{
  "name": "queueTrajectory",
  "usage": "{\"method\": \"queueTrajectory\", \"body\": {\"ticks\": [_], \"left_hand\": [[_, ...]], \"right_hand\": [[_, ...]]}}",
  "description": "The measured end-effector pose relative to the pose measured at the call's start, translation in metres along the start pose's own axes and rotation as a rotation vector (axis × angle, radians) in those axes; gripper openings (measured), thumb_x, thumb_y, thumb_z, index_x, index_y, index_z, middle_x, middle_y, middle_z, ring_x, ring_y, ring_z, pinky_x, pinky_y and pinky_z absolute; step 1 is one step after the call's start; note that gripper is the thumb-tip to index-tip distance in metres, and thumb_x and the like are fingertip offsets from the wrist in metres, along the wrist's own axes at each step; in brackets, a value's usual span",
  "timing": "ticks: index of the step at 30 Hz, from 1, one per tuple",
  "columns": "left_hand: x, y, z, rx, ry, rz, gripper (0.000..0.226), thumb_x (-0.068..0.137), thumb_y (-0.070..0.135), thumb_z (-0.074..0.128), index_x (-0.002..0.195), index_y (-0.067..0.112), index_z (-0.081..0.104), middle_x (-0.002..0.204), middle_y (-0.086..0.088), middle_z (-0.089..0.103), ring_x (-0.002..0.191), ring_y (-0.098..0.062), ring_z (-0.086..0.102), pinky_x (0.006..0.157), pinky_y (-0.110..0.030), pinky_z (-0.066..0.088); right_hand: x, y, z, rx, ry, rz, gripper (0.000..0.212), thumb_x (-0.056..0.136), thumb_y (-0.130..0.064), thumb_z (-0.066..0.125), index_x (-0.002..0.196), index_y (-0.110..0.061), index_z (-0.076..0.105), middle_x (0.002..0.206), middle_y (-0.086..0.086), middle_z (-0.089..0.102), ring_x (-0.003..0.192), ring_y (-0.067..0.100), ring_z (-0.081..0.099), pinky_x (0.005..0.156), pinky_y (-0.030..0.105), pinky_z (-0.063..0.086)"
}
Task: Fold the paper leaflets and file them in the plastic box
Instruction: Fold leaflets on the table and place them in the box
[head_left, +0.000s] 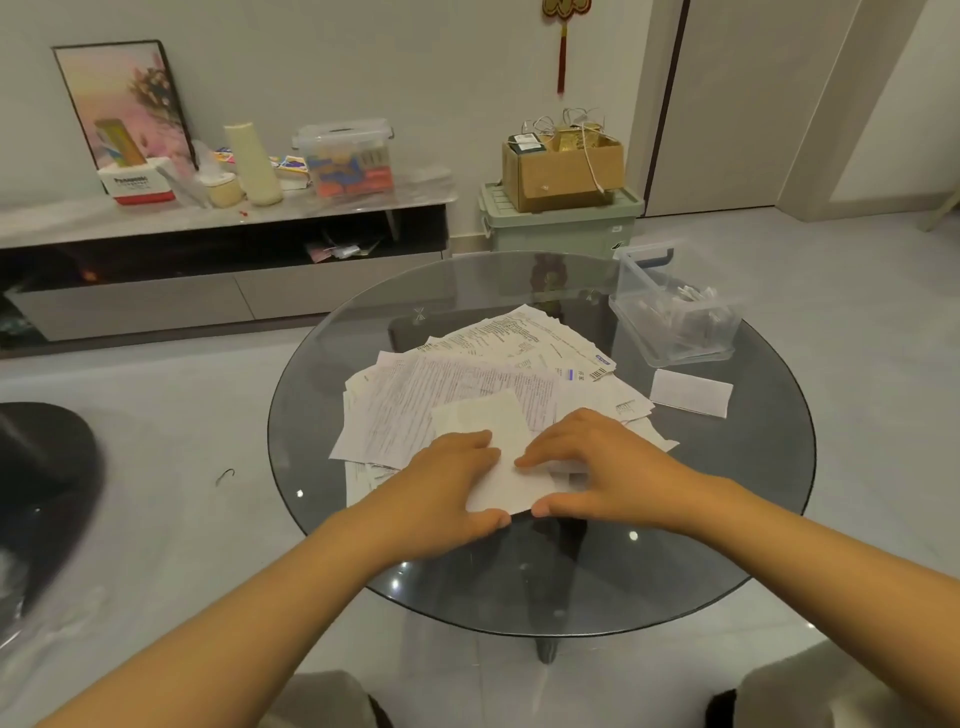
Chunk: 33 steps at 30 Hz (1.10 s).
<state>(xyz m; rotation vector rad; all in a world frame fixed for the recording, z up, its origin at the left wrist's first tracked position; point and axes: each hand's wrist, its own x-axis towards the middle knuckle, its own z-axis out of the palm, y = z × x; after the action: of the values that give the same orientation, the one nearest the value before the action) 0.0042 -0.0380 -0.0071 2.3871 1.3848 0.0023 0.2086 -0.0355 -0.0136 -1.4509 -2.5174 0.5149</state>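
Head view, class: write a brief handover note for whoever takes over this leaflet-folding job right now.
Left hand and right hand: both press on one white leaflet at the near edge of the glass table, mid-fold.
Unfolded pile lies just beyond it.
Plastic box stands far right, open, some papers inside.
One folded leaflet lies beside the box, unfiled.
Left: finish this fold, fold the pile, file everything.

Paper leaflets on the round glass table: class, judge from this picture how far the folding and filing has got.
Done: the clear plastic box at the table's far right already holds some folded papers, and one folded white slip lies beside it. In hand: the left hand and right hand press a blank white leaflet flat on the pile. Left: the spread heap of printed leaflets, unfolded.
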Motion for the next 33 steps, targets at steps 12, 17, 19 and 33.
{"method": "queueTrajectory", "body": {"ticks": [12, 17, 19, 33], "left_hand": [[-0.006, -0.011, -0.02, -0.425, 0.178, -0.042, 0.018, 0.086, 0.038, 0.062, 0.098, 0.025, 0.068, 0.093, 0.009, 0.068, 0.086, -0.009, 0.061, 0.076, -0.022, 0.049], [-0.003, -0.005, -0.027, -0.857, 0.254, -0.12, 0.016, 0.09, 0.021, 0.061, 0.104, 0.021, 0.069, 0.094, 0.007, 0.073, 0.086, -0.013, 0.069, 0.077, -0.029, 0.056], [-0.002, -0.001, -0.029, -0.99, 0.255, -0.137, 0.015, 0.092, 0.019, 0.057, 0.103, 0.016, 0.068, 0.093, 0.001, 0.074, 0.083, -0.018, 0.071, 0.072, -0.034, 0.058], [0.016, -0.013, -0.007, -0.633, 0.37, -0.262, 0.068, 0.083, 0.019, 0.07, 0.141, 0.022, 0.033, 0.099, 0.009, 0.058, 0.085, -0.011, 0.063, 0.082, -0.026, 0.052]], "right_hand": [[0.005, -0.013, -0.017, 0.409, 0.151, 0.157, 0.008, 0.088, -0.026, 0.063, 0.082, -0.024, 0.068, 0.085, -0.003, 0.071, 0.085, 0.011, 0.064, 0.077, 0.026, 0.048], [0.006, -0.019, -0.026, 0.764, 0.293, 0.234, 0.015, 0.088, -0.021, 0.063, 0.101, -0.015, 0.063, 0.079, 0.019, 0.068, 0.069, 0.015, 0.063, 0.075, 0.02, 0.052], [0.005, -0.021, -0.028, 0.871, 0.355, 0.251, 0.026, 0.087, -0.018, 0.064, 0.112, -0.021, 0.058, 0.076, 0.013, 0.068, 0.07, 0.015, 0.065, 0.073, 0.019, 0.053], [0.008, 0.0, -0.003, 0.328, 0.192, 0.388, 0.03, 0.083, -0.016, 0.068, 0.109, -0.031, 0.063, 0.094, -0.007, 0.059, 0.071, 0.004, 0.054, 0.056, 0.004, 0.041]]}}
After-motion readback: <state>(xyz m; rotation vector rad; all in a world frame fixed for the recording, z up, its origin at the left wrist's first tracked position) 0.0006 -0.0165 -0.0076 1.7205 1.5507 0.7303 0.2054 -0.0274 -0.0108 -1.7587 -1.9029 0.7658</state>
